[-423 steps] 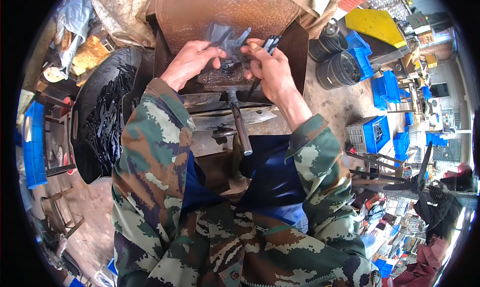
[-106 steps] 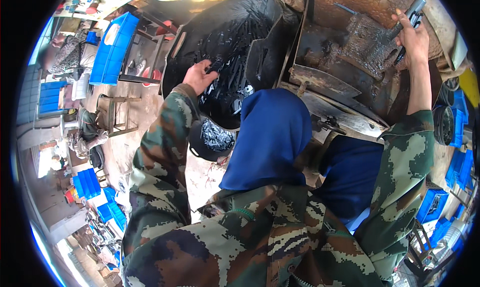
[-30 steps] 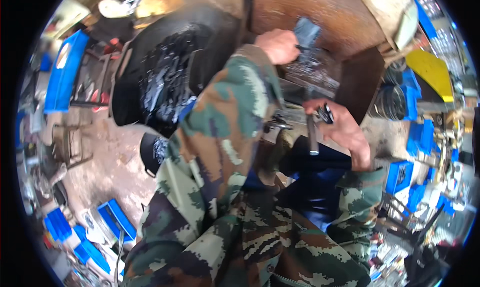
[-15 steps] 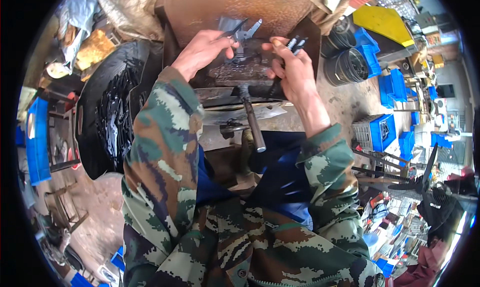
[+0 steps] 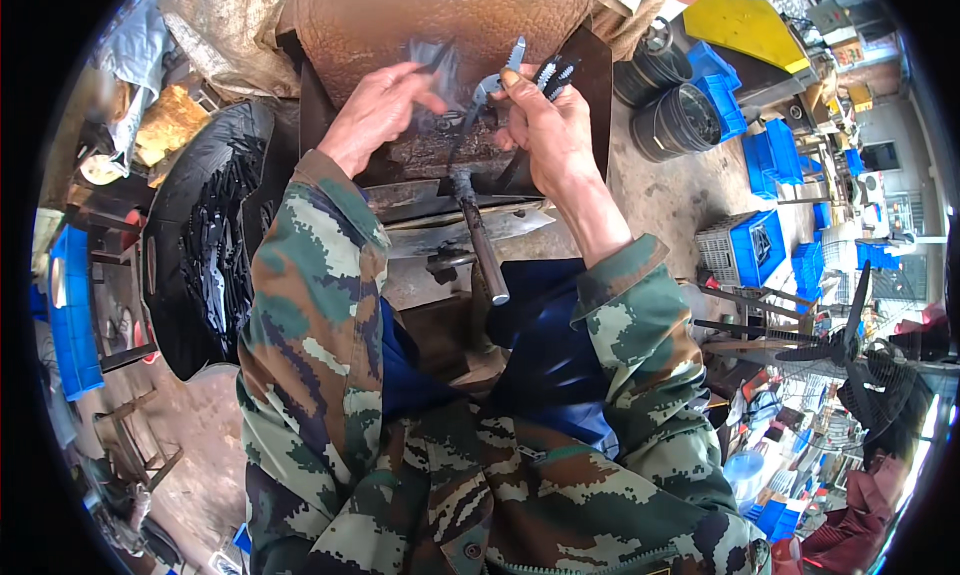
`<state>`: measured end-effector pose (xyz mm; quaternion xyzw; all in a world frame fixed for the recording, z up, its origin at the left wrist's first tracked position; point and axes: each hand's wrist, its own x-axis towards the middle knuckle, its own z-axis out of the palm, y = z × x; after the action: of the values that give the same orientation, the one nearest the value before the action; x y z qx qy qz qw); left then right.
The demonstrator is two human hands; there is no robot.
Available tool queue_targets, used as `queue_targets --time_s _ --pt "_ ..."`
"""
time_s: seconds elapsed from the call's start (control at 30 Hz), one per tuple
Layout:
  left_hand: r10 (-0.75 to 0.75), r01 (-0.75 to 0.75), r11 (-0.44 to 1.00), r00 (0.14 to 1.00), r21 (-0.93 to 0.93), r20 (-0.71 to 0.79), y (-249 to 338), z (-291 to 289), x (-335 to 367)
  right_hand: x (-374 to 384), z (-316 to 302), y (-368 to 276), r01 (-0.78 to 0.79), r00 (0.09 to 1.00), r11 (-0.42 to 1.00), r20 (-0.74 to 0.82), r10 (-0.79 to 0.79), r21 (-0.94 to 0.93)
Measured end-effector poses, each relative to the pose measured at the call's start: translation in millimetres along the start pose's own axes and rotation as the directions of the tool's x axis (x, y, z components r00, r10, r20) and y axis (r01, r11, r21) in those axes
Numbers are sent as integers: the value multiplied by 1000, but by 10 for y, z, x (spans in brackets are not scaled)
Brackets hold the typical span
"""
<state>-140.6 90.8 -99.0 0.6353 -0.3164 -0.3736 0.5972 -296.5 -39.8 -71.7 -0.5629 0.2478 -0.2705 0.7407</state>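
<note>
My right hand (image 5: 558,135) is closed on several dark metal pieces (image 5: 553,77) with toothed silver ends. Between its thumb and fingers is a flat metal piece (image 5: 490,87) with a toothed tip pointing up and a dark arm pointing down. Left of it, my left hand (image 5: 378,113) has its fingers stretched out and holds nothing that I can see; the fingertips are blurred. Beside them is a pale translucent patch (image 5: 447,67), too smeared to name. Below both hands, a hammer (image 5: 482,240) rests at the work block's (image 5: 420,155) near edge, its handle toward me.
A black tub (image 5: 160,265) full of dark metal pieces (image 5: 215,245) stands left. A brown leathery sheet (image 5: 400,15) rises behind the block. Right are black buckets (image 5: 665,125), blue crates (image 5: 768,160) and a fan (image 5: 850,340). Sacking (image 5: 230,35) hangs at the far left.
The flat toothed piece has passed from my left hand to my right, which has moved inward. My left hand has let go and drawn slightly left and nearer. The view has shifted a little.
</note>
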Motion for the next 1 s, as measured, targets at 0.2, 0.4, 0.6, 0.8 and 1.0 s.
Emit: queue_targets --time_s 0.2,0.4,0.6,0.8,1.0 --pt "-93 120 911 992 395 -86 -547 -291 285 -3 -111 3 -40 998 999 54 39 31" --pt "53 -93 887 994 453 99 -701 -276 311 -88 -195 -174 -84 993 987 -72 95 139" --pt "130 -196 841 978 505 163 -621 -269 282 -58 -365 -171 -131 987 960 -59 149 247" --pt "214 -241 638 968 731 133 -429 -181 160 -93 -339 -87 -154 964 919 -151 221 362" --pt "160 -176 613 982 770 97 -227 -371 -16 -200 -339 69 -170 985 984 50 167 60"
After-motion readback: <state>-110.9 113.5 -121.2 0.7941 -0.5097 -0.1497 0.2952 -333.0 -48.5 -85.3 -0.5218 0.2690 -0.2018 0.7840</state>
